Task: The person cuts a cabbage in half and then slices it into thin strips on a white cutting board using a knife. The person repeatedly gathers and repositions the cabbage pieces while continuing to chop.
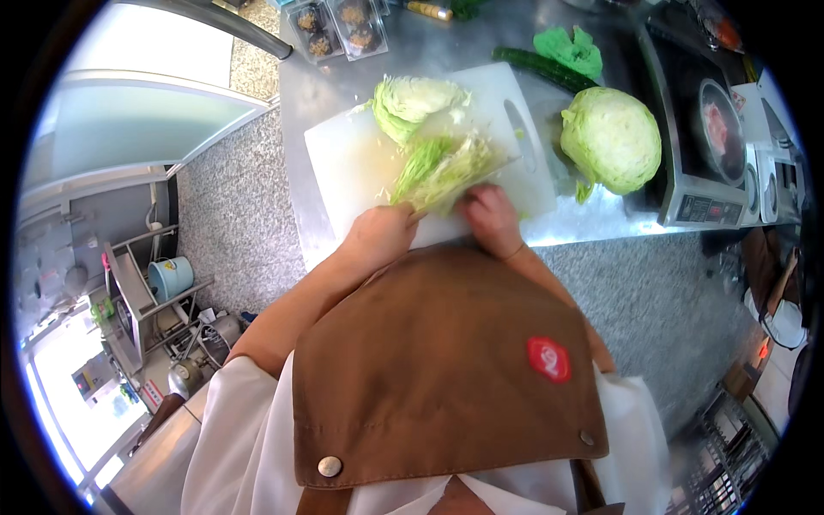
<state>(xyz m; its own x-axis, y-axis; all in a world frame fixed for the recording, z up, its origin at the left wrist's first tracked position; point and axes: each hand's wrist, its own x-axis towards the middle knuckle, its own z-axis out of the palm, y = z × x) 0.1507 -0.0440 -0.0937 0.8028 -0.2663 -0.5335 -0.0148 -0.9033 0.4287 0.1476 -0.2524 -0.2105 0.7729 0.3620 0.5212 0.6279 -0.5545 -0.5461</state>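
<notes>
My left hand (381, 237) is closed around the handle of a knife, mostly hidden by the fingers. The knife blade (479, 180) slants up to the right, blurred, against a heap of shredded cabbage (444, 167). Beside the blade, near the front edge of the white cutting board (347, 167), is my right hand (494, 217). Its fingers are curled and blurred, and whether they pinch anything is unclear. Behind the shreds, a cut piece of cabbage (415, 106) rests on the board. A large cabbage (611, 140) sits on the steel table (296, 96), right of the board.
A cucumber (544, 67) and a crumpled green bag (570, 51) lie behind the large cabbage. On the right, an induction cooker (692, 135) carries a bowl (730, 154) of pinkish food. Clear boxes (357, 29) stand at the back left. Another person (776, 302) is at far right.
</notes>
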